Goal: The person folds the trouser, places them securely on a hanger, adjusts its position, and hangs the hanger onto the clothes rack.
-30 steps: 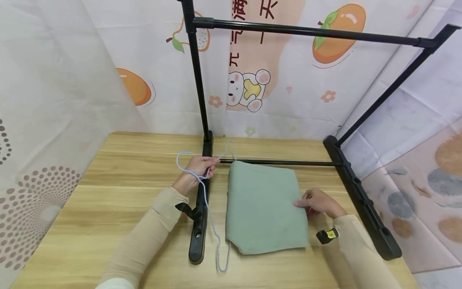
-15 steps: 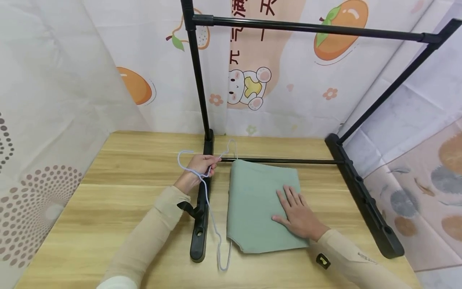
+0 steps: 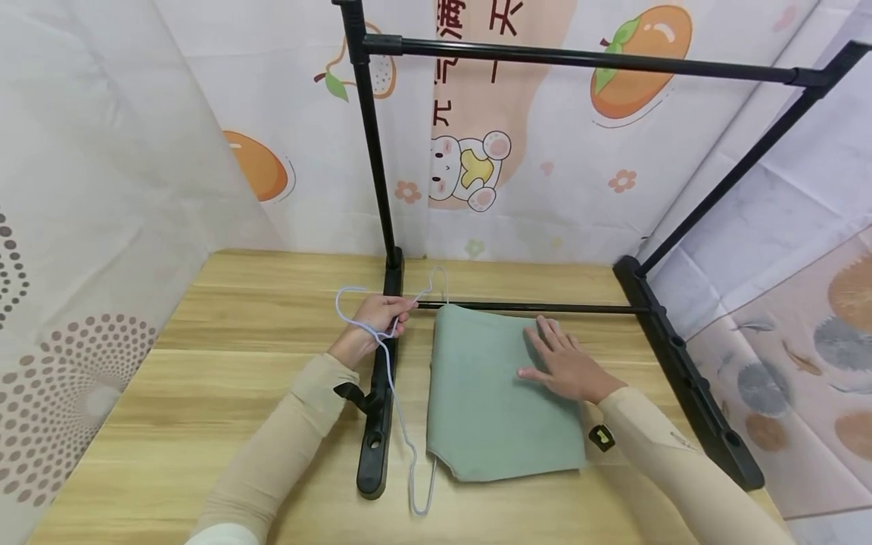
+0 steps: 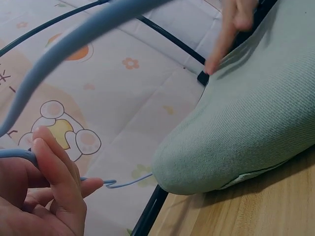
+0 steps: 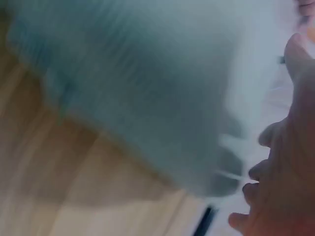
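A folded sage-green cloth (image 3: 490, 412) lies on the table, draped over part of a light-blue hanger (image 3: 413, 462). With thumb and fingers my left hand (image 3: 371, 325) pinches the hanger's wire, left of the cloth; the hook rises beside that wrist. In the left wrist view the hand (image 4: 56, 184) holds the blue wire (image 4: 22, 154), which runs under the cloth's rounded fold (image 4: 216, 132). Fingers spread, my right hand (image 3: 571, 369) is over the upper right part of the cloth. The right wrist view has this hand (image 5: 283, 167) beside the blurred cloth (image 5: 142, 88). Covered hanger parts are hidden.
A black rack stands around the work, with a top bar (image 3: 579, 57), a low crossbar (image 3: 538, 307) behind the cloth, and a foot on the left (image 3: 372, 454) and right (image 3: 702, 401). Printed curtains (image 3: 306, 219) enclose the wooden table (image 3: 157, 424).
My right hand has left its hold on the cloth's right edge, flattened over the cloth, then moved up toward its far edge. My left hand stays in place on the hanger.
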`<state>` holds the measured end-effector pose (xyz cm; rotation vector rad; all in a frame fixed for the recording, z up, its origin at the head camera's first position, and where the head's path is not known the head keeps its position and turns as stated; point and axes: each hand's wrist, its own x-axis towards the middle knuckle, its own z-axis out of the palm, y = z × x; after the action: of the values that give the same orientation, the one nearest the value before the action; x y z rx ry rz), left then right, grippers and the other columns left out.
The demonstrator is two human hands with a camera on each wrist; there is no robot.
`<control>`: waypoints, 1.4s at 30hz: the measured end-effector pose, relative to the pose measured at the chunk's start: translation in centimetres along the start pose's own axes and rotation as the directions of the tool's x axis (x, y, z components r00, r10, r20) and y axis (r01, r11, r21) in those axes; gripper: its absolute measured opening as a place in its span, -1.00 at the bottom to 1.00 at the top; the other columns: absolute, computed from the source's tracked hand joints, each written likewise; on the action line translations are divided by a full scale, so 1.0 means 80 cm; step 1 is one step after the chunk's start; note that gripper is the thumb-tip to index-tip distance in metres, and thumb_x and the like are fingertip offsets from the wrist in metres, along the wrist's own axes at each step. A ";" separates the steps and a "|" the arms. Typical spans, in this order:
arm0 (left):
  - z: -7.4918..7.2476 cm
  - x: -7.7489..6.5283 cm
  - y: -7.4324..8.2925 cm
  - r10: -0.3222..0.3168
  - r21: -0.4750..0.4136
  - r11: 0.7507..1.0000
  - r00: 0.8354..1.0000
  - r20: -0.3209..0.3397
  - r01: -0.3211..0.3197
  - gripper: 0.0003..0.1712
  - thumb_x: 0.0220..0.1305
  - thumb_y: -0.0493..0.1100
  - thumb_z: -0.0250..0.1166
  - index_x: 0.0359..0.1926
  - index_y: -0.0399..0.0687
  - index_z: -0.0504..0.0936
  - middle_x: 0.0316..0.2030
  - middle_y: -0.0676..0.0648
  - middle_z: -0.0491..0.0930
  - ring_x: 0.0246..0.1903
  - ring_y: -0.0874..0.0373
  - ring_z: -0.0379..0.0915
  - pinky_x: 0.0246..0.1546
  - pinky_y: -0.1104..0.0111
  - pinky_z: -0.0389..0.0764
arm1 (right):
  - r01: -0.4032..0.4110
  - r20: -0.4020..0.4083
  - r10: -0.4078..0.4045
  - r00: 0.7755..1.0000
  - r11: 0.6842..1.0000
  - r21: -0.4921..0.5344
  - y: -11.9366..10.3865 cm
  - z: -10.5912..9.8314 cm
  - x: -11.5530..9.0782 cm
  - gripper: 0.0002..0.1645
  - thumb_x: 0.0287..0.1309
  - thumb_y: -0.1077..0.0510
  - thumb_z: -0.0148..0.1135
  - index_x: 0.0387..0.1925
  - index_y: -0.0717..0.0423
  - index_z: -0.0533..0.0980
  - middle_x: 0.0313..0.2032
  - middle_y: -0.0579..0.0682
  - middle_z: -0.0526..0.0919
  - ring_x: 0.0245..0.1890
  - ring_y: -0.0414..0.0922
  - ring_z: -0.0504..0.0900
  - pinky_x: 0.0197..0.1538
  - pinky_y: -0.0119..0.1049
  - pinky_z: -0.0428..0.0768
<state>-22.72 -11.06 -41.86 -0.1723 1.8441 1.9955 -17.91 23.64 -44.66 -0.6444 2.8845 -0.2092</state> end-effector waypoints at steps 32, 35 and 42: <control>-0.003 0.011 -0.003 -0.017 -0.001 1.000 1.000 0.001 0.017 -0.61 0.31 -0.17 0.04 0.02 -0.41 0.43 -0.70 0.12 0.32 -0.79 0.35 0.28 -0.75 0.60 0.33 | 0.133 -0.004 -0.134 0.991 0.989 -0.062 -0.060 0.023 -0.043 0.04 0.00 -0.52 -0.15 0.38 -0.04 -0.03 0.38 0.21 -0.07 0.38 0.17 -0.06 0.27 0.22 0.06; -0.009 0.010 -0.001 -0.015 -0.003 1.000 1.000 0.001 0.015 -0.63 0.33 -0.19 0.02 0.02 -0.41 0.42 -0.70 0.12 0.32 -0.79 0.35 0.28 -0.74 0.61 0.34 | 0.182 0.027 -0.181 0.983 0.980 -0.080 -0.087 -0.012 -0.012 0.05 0.02 -0.52 -0.17 0.38 -0.01 -0.07 0.39 0.22 -0.10 0.39 0.16 -0.08 0.28 0.22 0.07; -0.003 0.008 0.001 -0.015 -0.007 1.000 1.000 0.003 0.015 -0.64 0.31 -0.23 0.02 0.02 -0.42 0.42 -0.71 0.12 0.33 -0.80 0.37 0.27 -0.76 0.61 0.33 | 0.380 0.085 -0.371 0.925 0.904 -0.197 -0.144 -0.021 0.064 0.09 -0.01 -0.60 -0.36 0.40 -0.08 -0.23 0.42 0.07 -0.36 0.42 0.06 -0.27 0.35 0.14 -0.04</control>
<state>-23.35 -11.12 -42.07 -0.1839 1.8293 1.9910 -18.15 11.28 -41.75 -1.2282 2.7319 0.0647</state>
